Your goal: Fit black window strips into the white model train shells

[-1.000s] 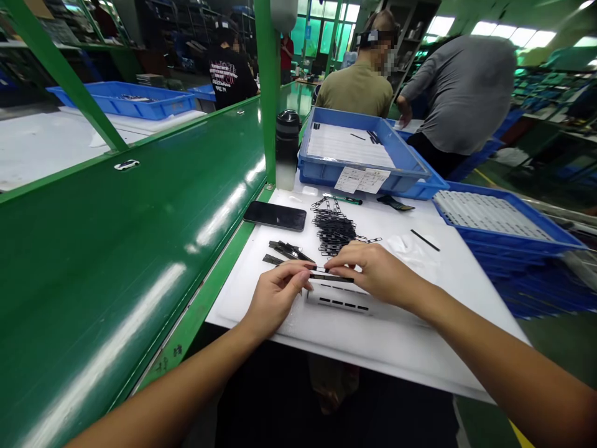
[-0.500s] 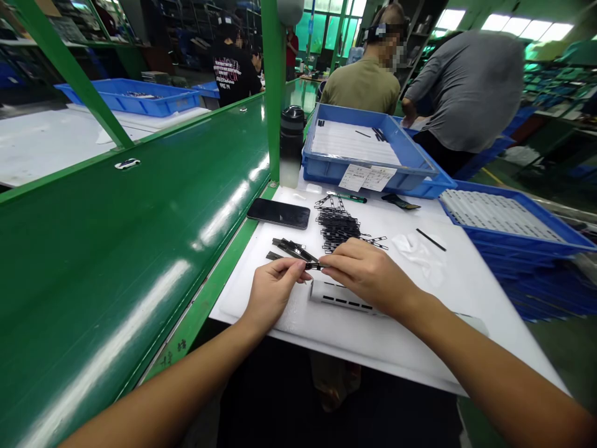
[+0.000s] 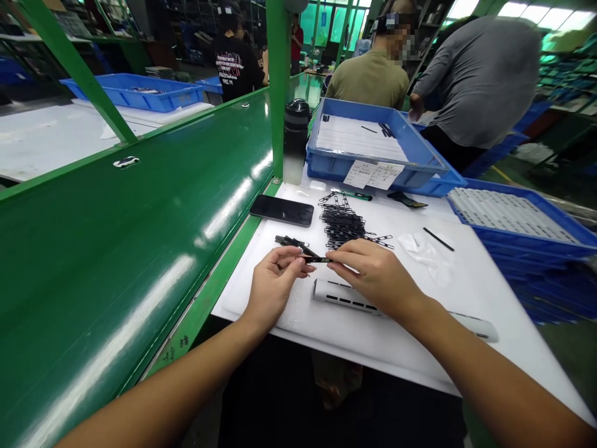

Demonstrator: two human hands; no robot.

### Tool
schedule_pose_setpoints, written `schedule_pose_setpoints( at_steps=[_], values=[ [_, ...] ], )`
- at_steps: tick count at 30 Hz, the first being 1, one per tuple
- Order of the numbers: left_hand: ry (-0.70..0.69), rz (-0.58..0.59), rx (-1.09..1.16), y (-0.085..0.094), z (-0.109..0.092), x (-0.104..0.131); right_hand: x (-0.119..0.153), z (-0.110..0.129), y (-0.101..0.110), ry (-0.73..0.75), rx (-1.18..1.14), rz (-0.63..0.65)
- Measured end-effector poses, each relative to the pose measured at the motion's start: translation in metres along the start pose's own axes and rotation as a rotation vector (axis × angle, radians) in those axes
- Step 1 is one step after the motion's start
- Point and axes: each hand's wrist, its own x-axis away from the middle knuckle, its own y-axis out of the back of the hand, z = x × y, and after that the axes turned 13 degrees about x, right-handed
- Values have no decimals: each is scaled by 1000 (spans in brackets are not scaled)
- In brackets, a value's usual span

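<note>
Between my left hand and my right hand a thin black strip is stretched level, pinched at both ends. It seems to have small openings along it; finer detail is too small to tell. Just behind my left fingers lie several dark flat strips. A heap of black slotted frames spreads over the white table beyond my right hand. Under my right hand lies a white rounded bar with black slots, its middle covered by the hand and forearm.
A phone and a dark bottle stand along the left side. At the back are a blue tray and a green cutter. Stacked blue trays border the right. Co-workers are beyond; a green sloping panel is left.
The black strip now shows more between my hands, which have moved slightly apart and up. The whole view has shifted a little to the right.
</note>
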Motion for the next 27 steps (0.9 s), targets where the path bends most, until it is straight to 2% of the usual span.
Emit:
schedule_pose_setpoints(
  at_steps=[19,24,27],
  values=[
    [50,58,56,-1,2,0,-2,7,-6,27,83,-53],
    [50,91,50,0,2,0,-1,8,-10,31,64,-111],
    [50,93,48,1,2,0,-1,9,-10,22,42,-103]
  ],
)
